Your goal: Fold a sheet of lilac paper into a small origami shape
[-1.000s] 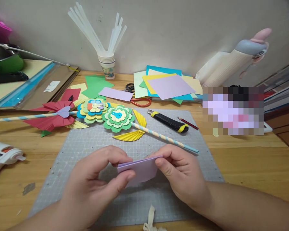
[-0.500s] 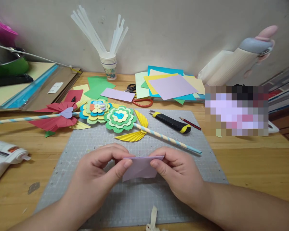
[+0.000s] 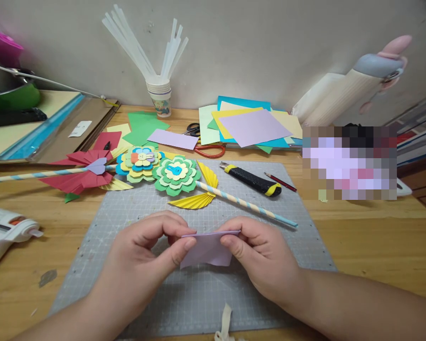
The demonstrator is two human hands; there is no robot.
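Left of the grey gridded cutting mat point(image 3: 184, 303), a white plastic glue gun point(image 3: 12, 239) on the wooden table point(image 3: 365, 246). Past the mat's far left corner, a red pleated paper shape point(image 3: 81, 182) on a blue-and-cream striped stick point(image 3: 35, 176). Over the mat's left half, the left hand point(image 3: 138, 258), pinching one end of a small lilac paper piece point(image 3: 206, 252) between thumb and fingers. Behind the mat, nested white paper cups point(image 3: 162, 100), holding translucent white sticks point(image 3: 129, 45) fanned out in two bunches. At the mat's far edge, a layered green paper flower point(image 3: 175, 175). Above the mat's middle, that lilac piece, hanging between both hands. Towards the mat's far right, a black-and-yellow utility cutter point(image 3: 253, 181). Over the mat's right half, the right hand point(image 3: 266, 258), gripping the lilac piece's other end. Behind the mat, far right, a cream ribbed cylindrical bottle point(image 3: 348, 97), contents hidden.
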